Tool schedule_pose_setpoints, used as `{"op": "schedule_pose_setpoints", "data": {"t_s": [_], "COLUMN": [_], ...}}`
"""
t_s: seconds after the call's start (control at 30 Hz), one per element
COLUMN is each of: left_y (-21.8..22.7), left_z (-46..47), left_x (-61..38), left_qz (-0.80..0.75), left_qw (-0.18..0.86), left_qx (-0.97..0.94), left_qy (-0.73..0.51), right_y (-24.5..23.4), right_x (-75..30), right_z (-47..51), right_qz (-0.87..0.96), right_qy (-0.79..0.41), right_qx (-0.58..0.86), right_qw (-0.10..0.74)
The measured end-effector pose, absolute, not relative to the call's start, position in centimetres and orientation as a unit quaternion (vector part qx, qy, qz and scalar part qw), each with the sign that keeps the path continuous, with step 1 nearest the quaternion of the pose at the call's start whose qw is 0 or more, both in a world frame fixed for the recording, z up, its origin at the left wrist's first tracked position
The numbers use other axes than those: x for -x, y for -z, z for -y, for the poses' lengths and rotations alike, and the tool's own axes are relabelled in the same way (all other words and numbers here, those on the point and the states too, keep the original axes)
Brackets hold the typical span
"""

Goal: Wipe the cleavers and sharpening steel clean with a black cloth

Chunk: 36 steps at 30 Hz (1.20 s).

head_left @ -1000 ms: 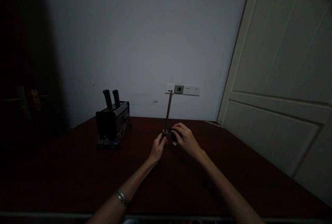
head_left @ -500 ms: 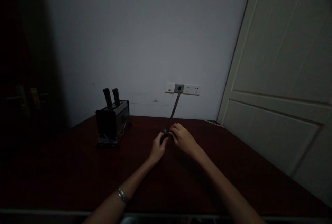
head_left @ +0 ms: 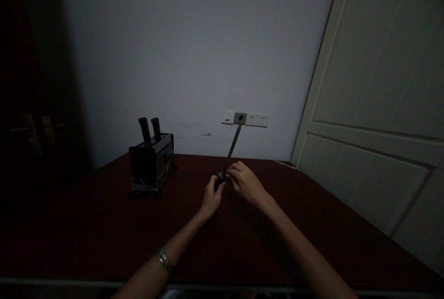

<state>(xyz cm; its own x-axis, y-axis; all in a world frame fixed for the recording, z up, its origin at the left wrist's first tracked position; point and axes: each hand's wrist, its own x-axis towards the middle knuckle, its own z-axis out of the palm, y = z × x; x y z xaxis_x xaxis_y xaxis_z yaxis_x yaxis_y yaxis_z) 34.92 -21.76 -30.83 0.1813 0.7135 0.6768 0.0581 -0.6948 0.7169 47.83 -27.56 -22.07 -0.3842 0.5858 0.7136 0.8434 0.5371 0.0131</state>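
My left hand (head_left: 211,198) is closed round the dark handle of a thin grey steel rod (head_left: 231,149). The rod sticks up from my fist and leans to the right, and its tip shows in front of the wall sockets. My right hand (head_left: 247,184) is right beside it, its fingers curled and pressed against the base of the rod by the guard. What those fingers hold is hidden in the dim light. Both hands hover just above the dark red table (head_left: 104,234), near its middle. A metal bracelet (head_left: 163,260) is on my left wrist.
A dark knife block (head_left: 151,165) with two black handles sticking out stands at the table's back left. A strip of wall sockets (head_left: 246,119) is on the white wall behind. A white panelled door (head_left: 378,105) fills the right side. The room is dim.
The rod has tipped from nearly upright to leaning right. My right hand has moved in from just right of the rod and closed against its base.
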Motion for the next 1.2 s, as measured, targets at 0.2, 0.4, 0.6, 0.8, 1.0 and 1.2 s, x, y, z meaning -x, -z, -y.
{"op": "schedule_pose_setpoints", "data": {"t_s": [0.2, 0.4, 0.6, 0.8, 1.0, 1.2], "left_y": [31.1, 30.8, 31.6, 32.2, 31.9, 31.1], "left_z": [21.5, 21.5, 21.0, 20.5, 20.4, 21.1], "left_x": [-34.8, -34.9, -35.2, -35.1, -35.0, -34.8], "left_qz": [-0.262, -0.264, -0.285, -0.312, -0.297, -0.290], "left_qw": [0.300, 0.303, 0.356, 0.406, 0.358, 0.279], "left_qx": [-0.711, -0.708, -0.689, -0.661, -0.679, -0.714], "left_qy": [-0.580, -0.581, -0.563, -0.549, -0.568, -0.573], "right_y": [22.7, 22.3, 21.8, 22.3, 23.2, 24.1], "right_x": [-46.8, -47.8, -49.5, -50.2, -48.9, -47.5], "right_z": [28.3, 28.3, 27.1, 26.3, 27.0, 27.8], "right_qz": [0.825, 0.798, 0.709, 0.688, 0.719, 0.756], "right_qy": [0.202, 0.136, 0.111, 0.102, 0.128, 0.200], "right_qx": [0.431, 0.417, 0.438, 0.462, 0.448, 0.465], "right_qw": [0.303, 0.412, 0.541, 0.550, 0.516, 0.415]}}
